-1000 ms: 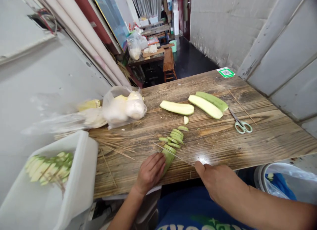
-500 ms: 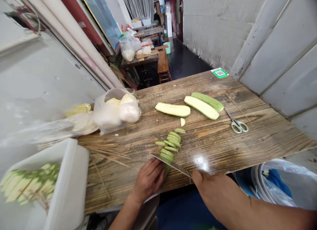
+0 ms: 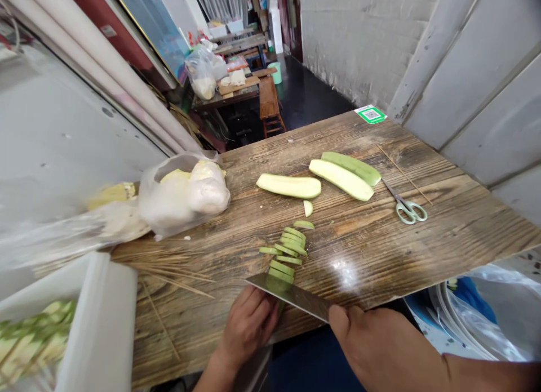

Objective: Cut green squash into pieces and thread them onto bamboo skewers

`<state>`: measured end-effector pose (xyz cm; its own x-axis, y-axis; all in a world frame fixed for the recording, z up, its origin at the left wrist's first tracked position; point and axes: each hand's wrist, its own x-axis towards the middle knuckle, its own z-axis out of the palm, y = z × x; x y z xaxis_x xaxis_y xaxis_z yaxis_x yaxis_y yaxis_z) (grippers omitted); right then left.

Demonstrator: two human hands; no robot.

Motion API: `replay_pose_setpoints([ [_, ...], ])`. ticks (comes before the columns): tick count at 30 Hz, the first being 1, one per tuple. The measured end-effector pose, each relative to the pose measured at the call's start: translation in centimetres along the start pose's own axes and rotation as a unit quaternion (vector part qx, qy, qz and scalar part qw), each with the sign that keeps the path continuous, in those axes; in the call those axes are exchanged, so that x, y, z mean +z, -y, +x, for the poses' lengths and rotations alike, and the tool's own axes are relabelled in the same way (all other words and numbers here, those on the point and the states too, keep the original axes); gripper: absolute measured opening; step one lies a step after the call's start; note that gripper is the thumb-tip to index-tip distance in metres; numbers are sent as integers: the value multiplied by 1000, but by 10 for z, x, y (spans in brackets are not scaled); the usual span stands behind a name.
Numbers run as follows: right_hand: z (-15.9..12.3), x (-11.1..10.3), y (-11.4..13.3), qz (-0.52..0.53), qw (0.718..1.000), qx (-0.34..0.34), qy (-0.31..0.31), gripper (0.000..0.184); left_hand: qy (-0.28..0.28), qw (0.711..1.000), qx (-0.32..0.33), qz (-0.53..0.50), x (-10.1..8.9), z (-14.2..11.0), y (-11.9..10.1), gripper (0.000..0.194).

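Note:
My right hand [image 3: 372,338] is closed round the handle of a knife [image 3: 296,297], its blade slanting across the front of the table. Under and behind the blade, my left hand [image 3: 249,324] grips a piece of green zucchini [image 3: 279,308], mostly hidden by the fingers and steel. Just beyond the blade, cut zucchini slices [image 3: 291,245] lie in a loose, leaning row. Farther back are a peeled-looking pale zucchini half [image 3: 289,186], another pale half [image 3: 341,179] and a green-skinned half [image 3: 353,166] beside it. One small end piece [image 3: 308,208] lies between them and the slices.
Scissors [image 3: 406,205] and a thin stick [image 3: 403,172] lie at the right. Several bamboo skewers [image 3: 169,265] spread out at left, near a white bin [image 3: 99,324] with skewered pieces and a plastic bag [image 3: 186,195]. A lined bucket [image 3: 448,319] stands below the right edge.
The knife blade has come slightly nearer to me and shows more of its flat side. The whole view has shifted, so the bin and bag sit farther left.

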<state>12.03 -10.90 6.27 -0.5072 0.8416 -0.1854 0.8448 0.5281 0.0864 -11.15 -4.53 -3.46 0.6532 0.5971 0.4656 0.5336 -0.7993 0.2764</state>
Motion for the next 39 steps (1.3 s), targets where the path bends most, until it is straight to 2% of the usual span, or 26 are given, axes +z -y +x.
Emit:
replay_pose_setpoints([
  [1, -1, -1, -1, 2, 1000, 1, -15, 4, -5, 1000, 3, 1, 0, 0, 0, 11],
  [4, -3, 1, -3, 12, 998, 14, -64, 16, -12, 1000, 12, 4, 0, 0, 0, 9],
  [8, -3, 5, -5, 33, 996, 28, -82, 19, -7, 1000, 7, -6, 2, -2, 1, 10],
  [11, 0, 2, -8, 48, 996, 37, -67, 15, -2, 1000, -4, -19, 4, -5, 3, 16],
  [14, 6, 3, -12, 72, 997, 16, -24, 9, -7, 1000, -2, -21, 6, -7, 5, 25],
  [18, 15, 22, -12, 85, 996, -6, 26, 9, -10, 1000, 0, -17, 6, -5, 7, 29],
  [22, 18, 33, -11, 75, 997, 6, 35, 14, -10, 1000, -1, -14, 3, -2, 5, 27],
  [29, 16, 18, -14, 80, 996, 20, 32, 23, -19, 1000, 0, -11, 2, 3, 0, 28],
  [34, 13, 10, -12, 69, 997, 15, -1, 18, -35, 999, 13, 7, 4, 1, -1, 29],
  [39, 3, -12, -6, 64, 997, -3, -31, 13, -57, 998, 9, 31, 5, -5, -2, 11],
])
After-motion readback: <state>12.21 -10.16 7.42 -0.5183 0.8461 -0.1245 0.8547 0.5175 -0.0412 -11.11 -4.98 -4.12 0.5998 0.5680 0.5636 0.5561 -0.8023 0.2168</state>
